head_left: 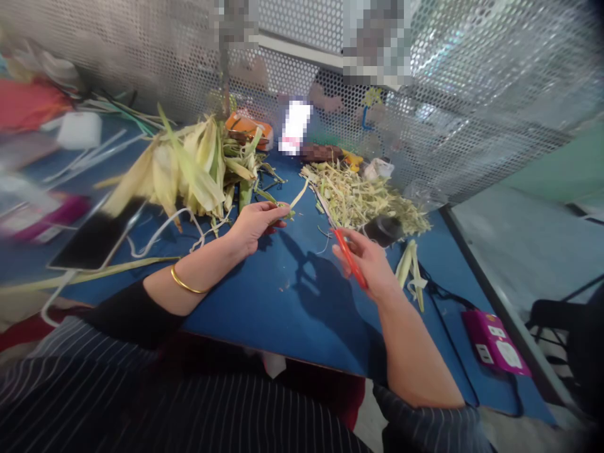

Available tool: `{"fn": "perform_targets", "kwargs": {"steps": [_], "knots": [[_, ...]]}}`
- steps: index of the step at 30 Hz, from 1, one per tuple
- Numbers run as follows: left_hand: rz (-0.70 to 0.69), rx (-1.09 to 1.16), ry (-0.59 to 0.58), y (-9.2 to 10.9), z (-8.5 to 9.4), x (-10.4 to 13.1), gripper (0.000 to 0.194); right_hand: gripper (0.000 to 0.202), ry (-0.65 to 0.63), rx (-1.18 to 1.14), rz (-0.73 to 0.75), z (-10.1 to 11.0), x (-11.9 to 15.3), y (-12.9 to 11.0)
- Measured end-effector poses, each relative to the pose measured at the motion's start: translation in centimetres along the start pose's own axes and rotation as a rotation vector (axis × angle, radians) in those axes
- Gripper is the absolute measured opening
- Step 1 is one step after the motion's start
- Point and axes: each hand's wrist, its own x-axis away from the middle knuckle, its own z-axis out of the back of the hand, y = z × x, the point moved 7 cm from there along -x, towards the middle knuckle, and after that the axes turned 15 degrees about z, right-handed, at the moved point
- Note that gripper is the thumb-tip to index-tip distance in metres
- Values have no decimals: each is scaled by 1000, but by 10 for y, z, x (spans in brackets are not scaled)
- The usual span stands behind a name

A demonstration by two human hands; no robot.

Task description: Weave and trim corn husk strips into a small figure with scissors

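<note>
1. On the blue tabletop, the left hand pinches a thin pale green leaf strip between its fingers, just right of the heap of yellow-green corn husks.
2. Right of that heap, the right hand has its fingers closed around a slim red-handled tool.
3. Beyond the right hand lies a pile of shredded pale husk scraps.
4. Left of the heap rests a dark flat phone.
</note>
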Motion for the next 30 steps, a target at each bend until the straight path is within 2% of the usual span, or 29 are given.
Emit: {"fn": "perform_targets", "kwargs": {"steps": [3,7,19,30], "knots": [[-22,26,38,3,6,-4,23,59,-50,-98,19,-6,3,-5],[-42,41,62,4,7,-3,22,57,-129,-45,21,-14,6,-8],[-39,-76,16,-2,-5,2,22,57,-83,13,-42,-20,9,-9],[-9,-77,12,-8,-7,0,25,47,-110,57,-4,-23,11,-14]]}}
